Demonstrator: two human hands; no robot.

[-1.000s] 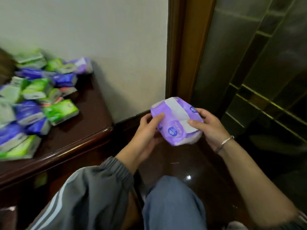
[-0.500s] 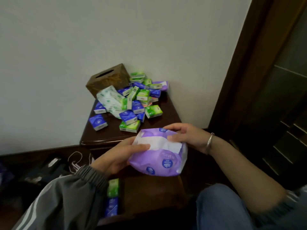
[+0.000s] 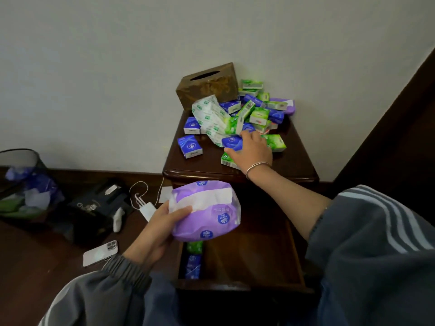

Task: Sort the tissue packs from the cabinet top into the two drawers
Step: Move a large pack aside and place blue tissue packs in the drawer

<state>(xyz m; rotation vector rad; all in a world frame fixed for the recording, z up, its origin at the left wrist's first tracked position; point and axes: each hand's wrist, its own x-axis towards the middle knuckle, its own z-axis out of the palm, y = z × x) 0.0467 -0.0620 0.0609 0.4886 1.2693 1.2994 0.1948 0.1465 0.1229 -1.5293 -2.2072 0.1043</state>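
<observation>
My left hand [image 3: 155, 229] grips a big purple tissue pack [image 3: 207, 215] over the open drawer [image 3: 237, 285]. A green pack [image 3: 195, 247] and a blue pack [image 3: 193, 267] lie along the drawer's left side. My right hand [image 3: 253, 150] reaches onto the cabinet top [image 3: 297, 158]. Its spread fingers rest on a blue tissue pack [image 3: 231, 142] at the near edge of the pile of small green and blue packs [image 3: 257, 114]. I cannot see a closed grip there. Two blue packs [image 3: 190, 145] lie apart at the left.
A brown tissue box [image 3: 209, 85] stands at the back of the cabinet against the wall. On the floor to the left are a waste bin [image 3: 21, 161], a black bag [image 3: 94, 205], a white charger with cable [image 3: 147, 209] and a phone [image 3: 100, 254].
My right hand has let go of the purple pack and reached up onto the pile. My left hand now holds the purple pack alone, lower over the drawer. The view swung left.
</observation>
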